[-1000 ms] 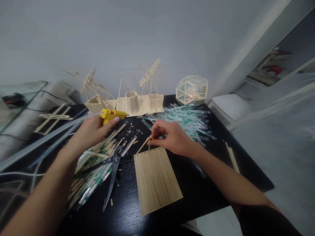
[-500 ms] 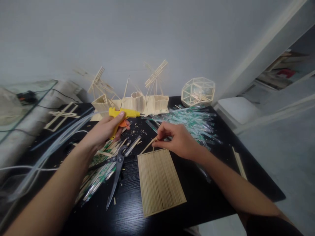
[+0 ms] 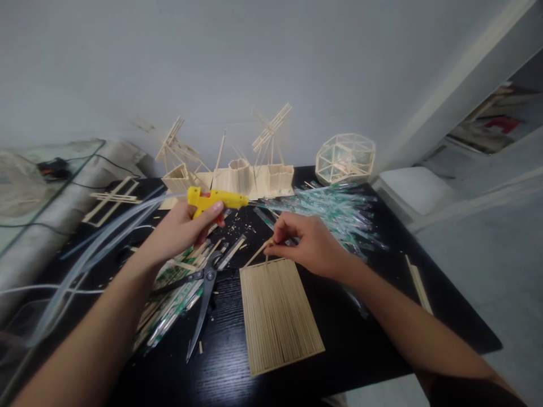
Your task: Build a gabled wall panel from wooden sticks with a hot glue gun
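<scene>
My left hand [image 3: 190,223] is wrapped round a yellow hot glue gun [image 3: 223,198], whose nozzle points right, above the table. With thumb and fingertips pinched, my right hand [image 3: 305,243] holds a thin wooden stick [image 3: 266,259] at the far edge of a flat panel [image 3: 280,319] made of stick strips laid side by side. Another stick [image 3: 257,252] slants up from the panel's far left corner to my right fingertips. The exact spot where the sticks meet is partly hidden by those fingers.
Black-handled shears [image 3: 206,299] lie left of the panel, beside packaged sticks [image 3: 178,308]. Stick-built windmill models [image 3: 237,178] and a faceted wooden frame [image 3: 345,158] stand at the back. Clear green-marked wrappers [image 3: 335,209] are heaped behind my right hand. Loose sticks [image 3: 418,285] lie at right.
My left hand has shifted its hold on the glue gun, and the orange trigger is now hidden. My right hand keeps its pinch at the panel's far edge. The whole view has shifted slightly.
</scene>
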Demonstrator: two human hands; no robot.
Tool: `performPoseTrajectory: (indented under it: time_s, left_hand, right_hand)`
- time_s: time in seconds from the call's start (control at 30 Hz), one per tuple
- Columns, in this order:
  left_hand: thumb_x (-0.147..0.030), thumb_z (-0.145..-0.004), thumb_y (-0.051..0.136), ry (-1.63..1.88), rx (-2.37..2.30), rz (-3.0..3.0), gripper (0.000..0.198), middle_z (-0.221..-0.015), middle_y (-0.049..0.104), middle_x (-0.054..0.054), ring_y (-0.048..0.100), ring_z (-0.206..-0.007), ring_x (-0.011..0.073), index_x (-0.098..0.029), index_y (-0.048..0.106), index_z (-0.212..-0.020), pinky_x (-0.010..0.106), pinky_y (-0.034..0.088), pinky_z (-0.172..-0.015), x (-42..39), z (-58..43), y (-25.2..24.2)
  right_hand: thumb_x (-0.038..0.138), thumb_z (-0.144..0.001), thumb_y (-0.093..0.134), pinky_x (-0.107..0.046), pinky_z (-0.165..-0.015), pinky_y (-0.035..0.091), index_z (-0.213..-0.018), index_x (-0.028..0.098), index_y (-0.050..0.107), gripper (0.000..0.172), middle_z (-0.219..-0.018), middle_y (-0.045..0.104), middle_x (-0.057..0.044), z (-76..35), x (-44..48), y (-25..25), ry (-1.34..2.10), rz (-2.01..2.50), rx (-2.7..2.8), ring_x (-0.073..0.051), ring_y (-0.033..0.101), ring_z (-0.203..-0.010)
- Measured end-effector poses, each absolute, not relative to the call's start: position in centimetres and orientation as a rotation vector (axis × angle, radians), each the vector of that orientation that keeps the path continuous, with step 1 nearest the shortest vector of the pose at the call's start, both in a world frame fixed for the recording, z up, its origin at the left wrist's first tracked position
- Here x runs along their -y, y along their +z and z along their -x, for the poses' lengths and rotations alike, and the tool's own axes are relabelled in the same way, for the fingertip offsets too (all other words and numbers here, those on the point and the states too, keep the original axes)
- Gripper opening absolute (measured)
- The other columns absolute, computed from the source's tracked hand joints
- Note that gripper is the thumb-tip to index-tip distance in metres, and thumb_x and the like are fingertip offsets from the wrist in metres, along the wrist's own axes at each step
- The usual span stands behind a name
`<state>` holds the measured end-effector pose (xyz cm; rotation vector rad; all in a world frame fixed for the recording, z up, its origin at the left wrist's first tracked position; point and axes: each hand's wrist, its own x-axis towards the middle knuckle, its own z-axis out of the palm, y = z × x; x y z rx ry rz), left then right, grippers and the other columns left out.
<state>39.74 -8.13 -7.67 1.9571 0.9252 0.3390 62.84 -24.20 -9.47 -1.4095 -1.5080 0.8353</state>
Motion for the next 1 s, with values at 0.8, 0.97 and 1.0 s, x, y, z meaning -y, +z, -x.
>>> performPoseTrajectory:
  time_s: [0.8,0.97,1.0]
  left_hand:
    - [-0.055,-0.092,0.066,0.507,-0.573,-2.208,0.032,-0.053,0.062,-0.001,0.051,-0.040,0.0134,-0.029,0.072,-0.075,0.024,0.040,-0.033,9.8,-37.3,-5.5]
    - [-0.045,-0.093,0.068,0.552,-0.535,-2.196,0.024,-0.057,0.065,-0.002,0.055,-0.043,0.0118,-0.028,0.074,-0.078,0.021,0.042,-0.036,10.1,-37.1,-5.1]
    - [-0.043,-0.093,0.068,0.553,-0.537,-2.204,0.022,-0.058,0.066,-0.002,0.056,-0.044,0.0114,-0.027,0.074,-0.079,0.020,0.043,-0.037,10.1,-37.1,-5.0]
  right_hand:
    - [0.026,-0.078,0.085,-0.031,-0.075,0.054,-0.076,0.023,0.053,0.033,-0.076,0.070,0.004,-62.7,24.3,-9.2,0.819,1.424,1.497,-0.016,0.072,-0.078]
    - [0.026,-0.078,0.086,-0.029,-0.075,0.053,-0.077,0.023,0.052,0.034,-0.076,0.069,0.004,-62.7,24.3,-9.3,0.810,1.416,1.507,-0.015,0.069,-0.076]
    - [0.027,-0.078,0.086,-0.029,-0.075,0.053,-0.077,0.023,0.051,0.035,-0.076,0.068,0.004,-62.7,24.3,-9.3,0.808,1.414,1.511,-0.015,0.069,-0.076]
